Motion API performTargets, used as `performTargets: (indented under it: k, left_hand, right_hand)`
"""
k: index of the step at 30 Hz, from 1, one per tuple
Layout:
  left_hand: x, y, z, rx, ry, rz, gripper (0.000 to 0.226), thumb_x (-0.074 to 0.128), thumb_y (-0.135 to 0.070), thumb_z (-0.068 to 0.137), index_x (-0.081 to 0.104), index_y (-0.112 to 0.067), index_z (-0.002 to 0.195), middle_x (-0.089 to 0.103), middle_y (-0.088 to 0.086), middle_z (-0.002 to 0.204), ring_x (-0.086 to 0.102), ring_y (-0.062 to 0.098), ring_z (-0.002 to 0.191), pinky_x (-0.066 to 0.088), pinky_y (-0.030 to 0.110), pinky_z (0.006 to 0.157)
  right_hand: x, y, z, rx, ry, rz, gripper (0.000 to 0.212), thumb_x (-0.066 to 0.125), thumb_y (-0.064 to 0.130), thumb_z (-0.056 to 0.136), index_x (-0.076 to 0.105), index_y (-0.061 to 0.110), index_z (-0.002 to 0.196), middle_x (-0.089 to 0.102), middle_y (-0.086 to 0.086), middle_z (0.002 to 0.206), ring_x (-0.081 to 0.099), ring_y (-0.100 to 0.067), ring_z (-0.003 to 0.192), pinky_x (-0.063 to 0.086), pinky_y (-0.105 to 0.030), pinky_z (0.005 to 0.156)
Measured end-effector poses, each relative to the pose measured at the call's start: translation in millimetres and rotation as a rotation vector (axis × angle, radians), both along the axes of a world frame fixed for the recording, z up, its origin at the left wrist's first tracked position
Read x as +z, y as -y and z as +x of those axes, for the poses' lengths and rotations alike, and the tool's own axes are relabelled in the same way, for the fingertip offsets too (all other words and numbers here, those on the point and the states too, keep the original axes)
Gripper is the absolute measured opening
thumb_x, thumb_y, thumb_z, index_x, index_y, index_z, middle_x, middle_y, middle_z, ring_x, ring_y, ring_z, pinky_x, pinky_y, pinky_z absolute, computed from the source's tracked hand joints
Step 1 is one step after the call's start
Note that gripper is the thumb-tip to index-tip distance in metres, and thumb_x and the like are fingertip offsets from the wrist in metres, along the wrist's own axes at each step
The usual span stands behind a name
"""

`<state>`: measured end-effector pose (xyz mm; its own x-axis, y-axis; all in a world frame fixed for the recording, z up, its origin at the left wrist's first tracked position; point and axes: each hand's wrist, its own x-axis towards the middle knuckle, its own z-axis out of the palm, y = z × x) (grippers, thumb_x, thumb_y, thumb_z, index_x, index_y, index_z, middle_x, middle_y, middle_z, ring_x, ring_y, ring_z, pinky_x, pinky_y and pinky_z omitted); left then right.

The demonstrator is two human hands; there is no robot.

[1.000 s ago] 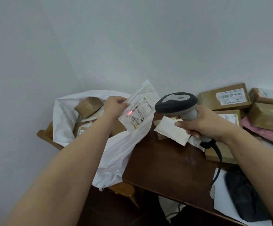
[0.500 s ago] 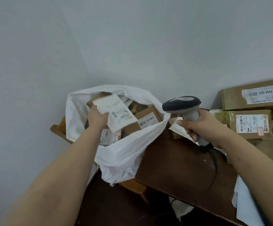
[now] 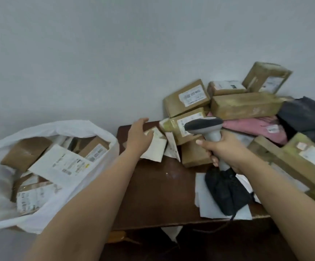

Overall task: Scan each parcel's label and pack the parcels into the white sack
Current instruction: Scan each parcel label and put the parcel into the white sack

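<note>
The white sack stands open at the left, with several boxed parcels and a flat white labelled parcel lying on top inside it. My left hand reaches over the brown table with fingers spread, just above a small white flat parcel; it holds nothing. My right hand grips the handle of the grey barcode scanner, its head pointing left. Cardboard parcels are piled behind the scanner.
More brown boxes, a pink mailer and a black bag crowd the table's right side against the wall. A dark pouch lies on white paper near the front edge. The scanner's cable hangs off the front of the table.
My left hand dropped the scanned white parcel into the sack, let go of it, and moved right to the small parcel on the table. The view swung right and down.
</note>
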<state>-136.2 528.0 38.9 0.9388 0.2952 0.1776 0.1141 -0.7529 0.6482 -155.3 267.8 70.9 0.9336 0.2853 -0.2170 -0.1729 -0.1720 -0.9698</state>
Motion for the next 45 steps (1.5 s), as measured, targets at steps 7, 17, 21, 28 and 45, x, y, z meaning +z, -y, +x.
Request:
performTargets:
  k: [7,17,21,28,45]
  left_hand:
    - [-18.1,161.1,41.8,-0.346,-0.046,0.056,0.048,0.065,-0.013,0.088,0.051,-0.008,0.134,0.053,0.011,0.135,0.045,0.025,0.128,0.027,0.022,0.102]
    - [-53.9,306.8,70.7,-0.821,-0.173,0.286,0.07,0.07,-0.008,0.082,0.039,-0.005,0.145,0.043,0.019,0.14,0.039,0.032,0.131,0.029,0.032,0.105]
    - [-62.5,337.5,88.8,-0.879,-0.24,0.629,0.075,0.065,-0.009,0.085,0.028,-0.011,0.15,0.023,0.016,0.156,0.019,0.037,0.143,0.024,0.045,0.116]
    - [-79.6,348.1,99.5,-0.765,-0.335,0.748,0.06,0.057,-0.001,0.09,0.036,-0.019,0.143,0.018,0.009,0.158,0.008,0.034,0.148,0.03,0.057,0.109]
    - [7.3,121.4,46.4,-0.185,-0.236,-0.37,0.054,0.078,-0.042,0.079,0.062,-0.024,0.127,0.06,0.004,0.12,0.06,0.022,0.11,0.057,0.038,0.082]
  right_hand:
    - [-8.7,141.3,-5.8,-0.329,-0.031,-0.021,0.028,0.07,0.014,0.09,0.051,0.005,0.071,0.048,-0.009,0.052,0.039,-0.015,0.035,0.037,-0.025,0.039]
    - [-24.6,266.1,-19.0,-0.591,-0.112,0.007,0.021,0.069,0.012,0.091,0.052,0.004,0.081,0.047,-0.01,0.057,0.038,-0.011,0.035,0.036,-0.022,0.035]
    - [-33.2,283.4,-19.7,-0.597,-0.146,0.028,0.019,0.068,0.01,0.091,0.052,0.004,0.082,0.047,-0.01,0.058,0.038,-0.012,0.036,0.035,-0.023,0.037]
    - [-44.7,288.2,-18.2,-0.586,-0.2,0.051,0.023,0.069,0.011,0.09,0.051,0.004,0.078,0.047,-0.009,0.054,0.037,-0.014,0.037,0.035,-0.022,0.036]
    - [9.6,156.8,39.1,-0.439,0.049,0.189,0.029,0.067,0.008,0.09,0.05,0.008,0.067,0.047,-0.008,0.051,0.037,-0.015,0.033,0.034,-0.026,0.042]
